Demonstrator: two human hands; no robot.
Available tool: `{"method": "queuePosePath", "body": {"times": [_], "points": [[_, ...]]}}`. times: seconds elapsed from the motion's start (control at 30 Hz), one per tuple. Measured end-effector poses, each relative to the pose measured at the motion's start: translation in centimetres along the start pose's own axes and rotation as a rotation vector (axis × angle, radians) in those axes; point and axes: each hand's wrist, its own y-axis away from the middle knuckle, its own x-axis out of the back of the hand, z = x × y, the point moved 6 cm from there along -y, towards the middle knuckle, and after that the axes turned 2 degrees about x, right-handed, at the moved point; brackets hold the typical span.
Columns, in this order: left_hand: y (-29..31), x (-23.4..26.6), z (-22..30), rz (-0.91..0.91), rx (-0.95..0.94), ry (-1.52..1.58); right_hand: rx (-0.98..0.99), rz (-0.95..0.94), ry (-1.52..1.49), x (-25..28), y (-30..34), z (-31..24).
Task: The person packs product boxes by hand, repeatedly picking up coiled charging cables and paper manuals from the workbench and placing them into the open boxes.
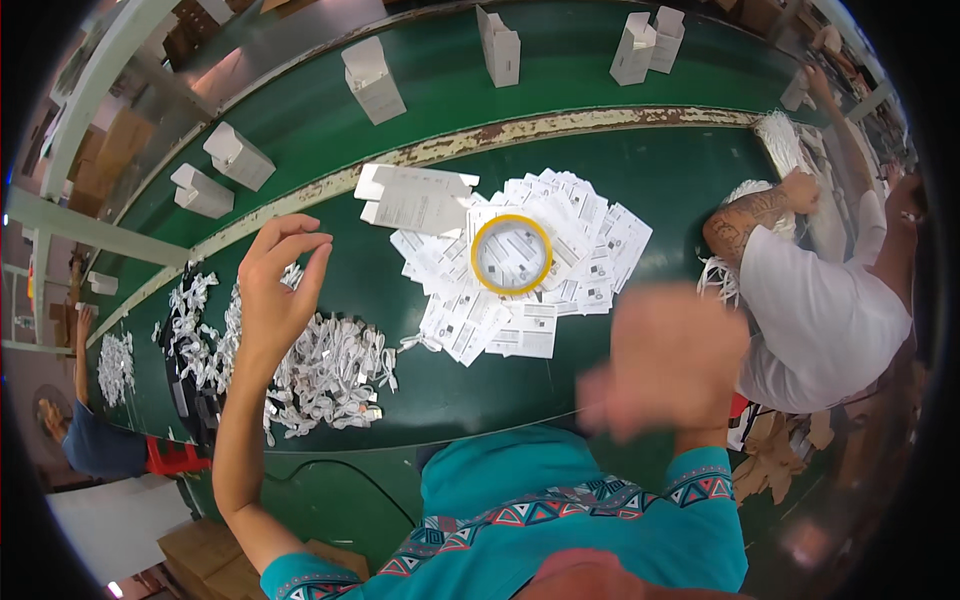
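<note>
My left hand (280,290) is raised above the heap of white bundled cables (330,375), its thumb and a finger curved so their tips seem to meet. No object shows between them. Motion smears my right hand (675,355) near the table's front edge, hiding its fingers. Between the hands, printed white leaflets (525,330) lie fanned out in an overlapping pile. On top of them rests a roll of tape (511,218) with a yellow rim. A white carton (415,200), lying flat with flaps out, touches the leaflets' far left side.
Past a worn ledge (430,150), several white boxes (375,90) stand on a green strip (440,70). At the right, a person in a white shirt (825,315) reaches toward white cords (785,145). Another person (105,435) is at far left, near more cables (116,368).
</note>
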Motion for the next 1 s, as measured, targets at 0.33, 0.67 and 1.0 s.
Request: {"method": "queuePosePath", "body": {"times": [0.33, 0.67, 1.0], "points": [[6.7, -4.6, -0.5, -0.552, 0.190, 0.179, -0.762, 0.070, -0.061, -9.5, 8.7, 25.1], [9.3, -9.7, 1.3, -0.569, -0.049, -0.039, -0.846, 0.151, -0.328, -10.7, 9.5, 25.7], [6.5, -8.3, 0.6, -0.546, 0.288, 0.326, -0.641, 0.244, -0.171, -8.1, 9.1, 25.3]]}}
